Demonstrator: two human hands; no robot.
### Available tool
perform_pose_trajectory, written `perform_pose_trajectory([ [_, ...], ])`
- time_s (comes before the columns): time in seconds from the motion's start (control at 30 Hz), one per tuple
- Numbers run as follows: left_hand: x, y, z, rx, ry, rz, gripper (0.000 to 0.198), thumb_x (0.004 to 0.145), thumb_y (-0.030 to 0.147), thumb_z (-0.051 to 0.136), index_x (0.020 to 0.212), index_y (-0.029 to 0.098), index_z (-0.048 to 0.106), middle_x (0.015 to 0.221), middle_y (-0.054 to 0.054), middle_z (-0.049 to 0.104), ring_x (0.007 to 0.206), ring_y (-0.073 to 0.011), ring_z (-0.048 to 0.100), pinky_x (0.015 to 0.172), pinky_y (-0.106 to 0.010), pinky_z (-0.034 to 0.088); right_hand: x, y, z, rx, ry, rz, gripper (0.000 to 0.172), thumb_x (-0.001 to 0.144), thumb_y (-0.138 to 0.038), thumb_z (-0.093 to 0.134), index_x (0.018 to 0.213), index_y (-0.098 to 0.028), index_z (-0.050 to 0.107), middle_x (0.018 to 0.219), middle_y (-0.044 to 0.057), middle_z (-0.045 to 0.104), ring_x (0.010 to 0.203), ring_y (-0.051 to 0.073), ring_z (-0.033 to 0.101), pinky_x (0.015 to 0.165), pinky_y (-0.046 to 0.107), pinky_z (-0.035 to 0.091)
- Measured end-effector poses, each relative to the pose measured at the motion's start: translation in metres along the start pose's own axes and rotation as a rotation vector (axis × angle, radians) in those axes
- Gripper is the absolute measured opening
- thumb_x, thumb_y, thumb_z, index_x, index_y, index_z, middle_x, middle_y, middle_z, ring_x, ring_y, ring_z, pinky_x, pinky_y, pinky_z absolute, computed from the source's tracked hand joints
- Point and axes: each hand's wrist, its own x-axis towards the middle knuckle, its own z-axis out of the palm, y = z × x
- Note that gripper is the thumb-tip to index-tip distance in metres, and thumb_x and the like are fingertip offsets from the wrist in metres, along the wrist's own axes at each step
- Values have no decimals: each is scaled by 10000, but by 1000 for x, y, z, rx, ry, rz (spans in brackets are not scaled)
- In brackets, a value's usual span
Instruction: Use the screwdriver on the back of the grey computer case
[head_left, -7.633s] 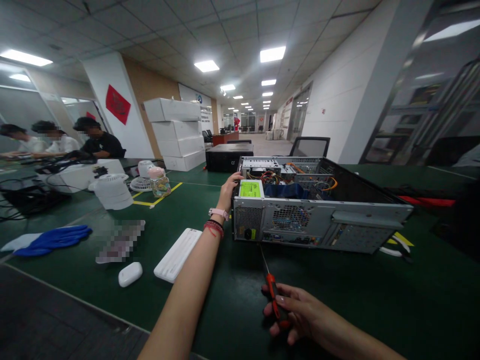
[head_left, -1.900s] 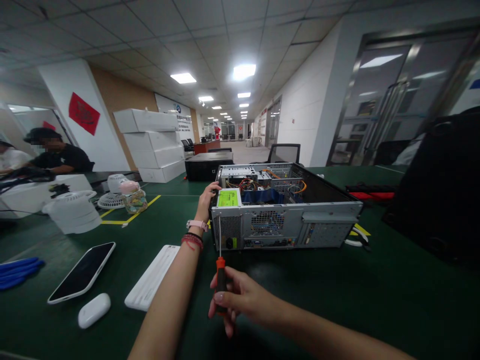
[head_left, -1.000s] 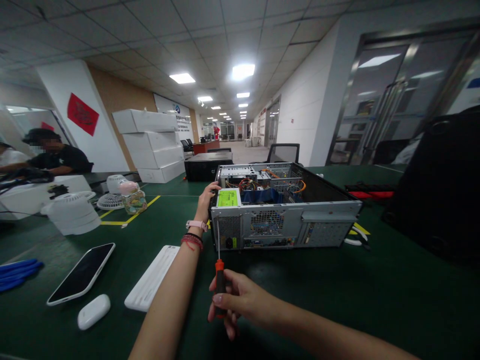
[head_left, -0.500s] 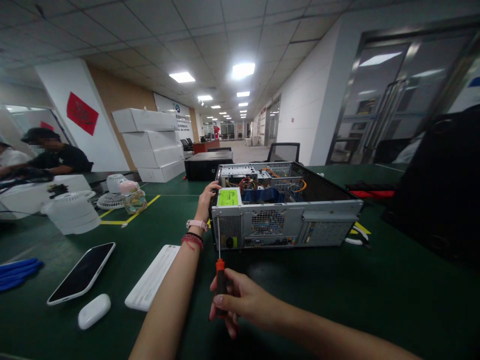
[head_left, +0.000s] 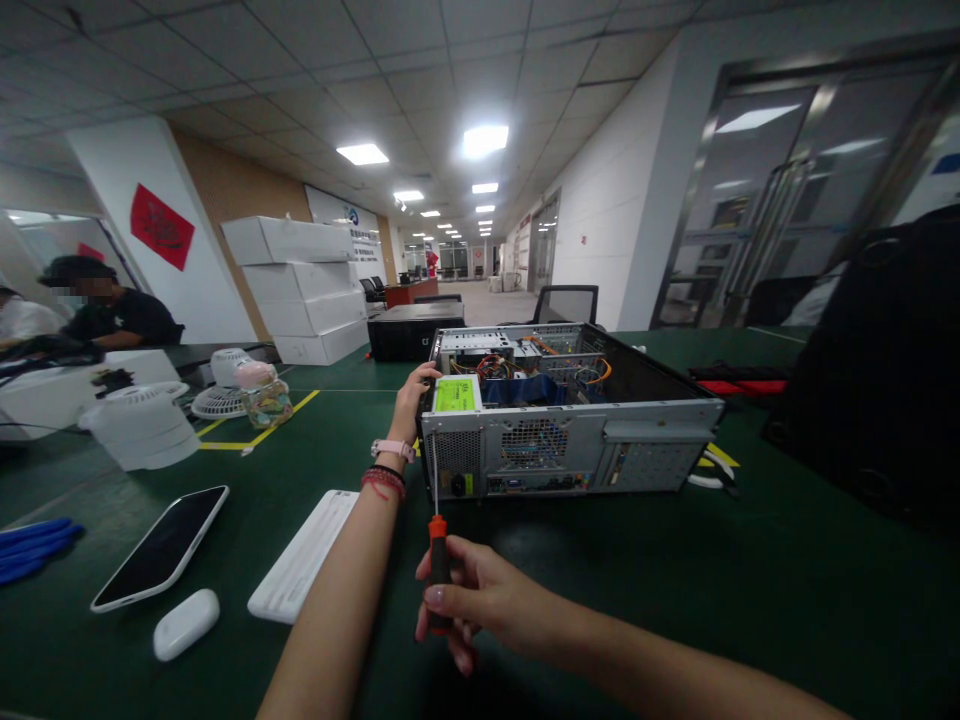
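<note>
Driving in or backing out a screw at the rear of the case (head_left: 581,418) seems to be the step in hand, though which way the turning goes can't be told from here. The screwdriver (head_left: 440,565) is gripped by its handle in the fingers of the right hand (head_left: 487,590), and the shaft is aimed at the left edge of the rear panel (head_left: 587,450), right by the PSU (head_left: 457,394). Whether the tip is really seated is too small to make out. The near left corner is steadied by the left hand (head_left: 415,395), fingers bent over the edge and nothing else held. For the next move, a straight shaft and a firm push are probably called for, with that corner braced so nothing slips.

Materials-wise, the case is laid flat on a smooth dark green counter (head_left: 615,590), uncovered side up. The panel is thin grey sheet metal, punched with a mesh grille (head_left: 534,443). The PSU is boxy and topped with a lime label. A dark blue ribbon (head_left: 529,390) is draped inside, soft and folded-looking. The screwdriver's handle is two-tone, orange and dark, rubbery by the look of it. Off left, a glossy flat phone (head_left: 163,548) and a rounded white pod (head_left: 187,624) are parked.
</note>
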Motion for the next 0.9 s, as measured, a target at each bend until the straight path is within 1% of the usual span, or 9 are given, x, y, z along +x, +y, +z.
perform_pose_trajectory([
  [0.1, -1, 2, 0, -5, -3, -3, 276, 762, 246, 377, 870, 145, 610, 1271, -95, 541, 1219, -241, 458, 1055, -350, 311, -3, -6, 2, 59, 0, 28, 385, 716, -371, 671, 964, -180, 447, 745, 2, 650, 400, 47, 516, 386, 158, 334],
  [0.17, -2, 3, 1, -9, -4, -8, 278, 760, 254, 374, 865, 143, 606, 1266, -101, 542, 1222, -239, 457, 1056, -345, 310, -6, -11, 3, 122, 5, 76, 371, 695, -334, 688, 948, -175, 467, 736, 3, 651, 407, 41, 509, 396, 156, 337],
  [0.27, -2, 5, 2, -20, 16, -12, 275, 751, 262, 368, 850, 146, 597, 1248, -104, 552, 1212, -238, 467, 1061, -348, 300, -11, -21, 7, 178, 25, 130, 349, 666, -308, 702, 911, -164, 499, 694, -1, 644, 378, 29, 470, 401, 159, 347],
  [0.37, -2, 5, 4, -27, 32, -15, 274, 744, 264, 361, 836, 154, 595, 1230, -96, 566, 1207, -238, 472, 1062, -349, 297, -15, -29, 11, 185, 69, 129, 322, 653, -305, 705, 867, -163, 509, 656, -10, 634, 334, 18, 421, 372, 160, 321],
  [0.47, -2, 3, 5, -30, 45, -13, 282, 742, 264, 359, 837, 149, 599, 1227, -98, 569, 1200, -244, 474, 1053, -357, 307, -15, -29, 11, 169, 105, 109, 326, 635, -311, 720, 840, -164, 513, 628, -22, 623, 323, 18, 406, 347, 159, 287],
  [0.67, -2, -1, 4, -42, 53, -3, 267, 747, 244, 380, 838, 149, 613, 1228, -91, 573, 1196, -243, 478, 1060, -359, 306, -15, -27, 8, 127, 113, 94, 350, 613, -307, 745, 846, -149, 537, 631, -25, 614, 360, 32, 450, 371, 166, 323],
  [0.77, -2, -3, 3, -39, 56, -2, 262, 756, 233, 382, 836, 148, 617, 1228, -90, 574, 1192, -237, 482, 1065, -360, 302, -18, -33, 9, 186, 76, 95, 352, 637, -294, 729, 894, -145, 540, 679, -14, 627, 374, 31, 471, 396, 170, 350],
  [0.9, -2, -3, 3, -12, 46, 1, 265, 760, 219, 383, 860, 137, 614, 1239, -98, 564, 1193, -230, 481, 1066, -349, 300, -22, -41, 10, 287, -1, 99, 393, 667, -261, 675, 1014, -126, 551, 802, 22, 644, 470, 58, 559, 486, 202, 432],
])
